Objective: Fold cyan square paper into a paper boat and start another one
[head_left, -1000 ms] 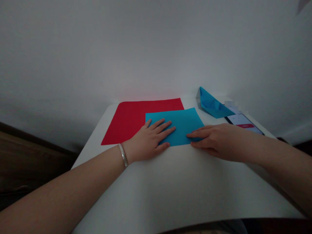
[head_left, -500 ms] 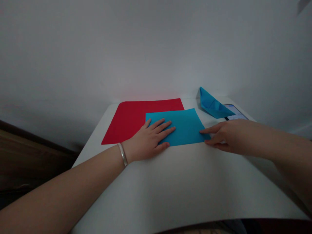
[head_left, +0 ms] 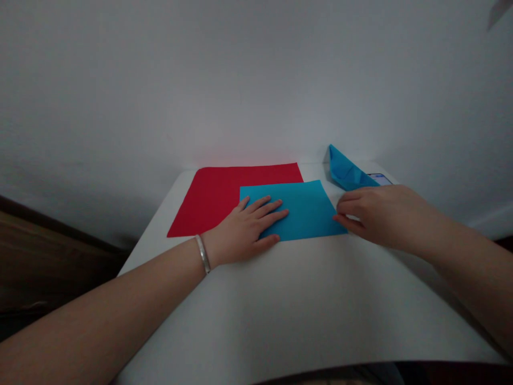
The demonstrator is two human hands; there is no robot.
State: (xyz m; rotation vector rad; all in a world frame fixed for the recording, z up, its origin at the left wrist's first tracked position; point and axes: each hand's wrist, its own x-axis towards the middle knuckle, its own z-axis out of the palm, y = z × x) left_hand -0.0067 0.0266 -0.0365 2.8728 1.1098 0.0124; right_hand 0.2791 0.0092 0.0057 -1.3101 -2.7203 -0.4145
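Blue sheet (head_left: pixel 298 208) — left hand (head_left: pixel 244 230) flat on it, right hand (head_left: pixel 380 214) at its edge

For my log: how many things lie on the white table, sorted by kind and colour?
Red paper sheet: 1
Blue paper sheet: 1
Blue paper boat: 1
Phone: 1
Total: 4
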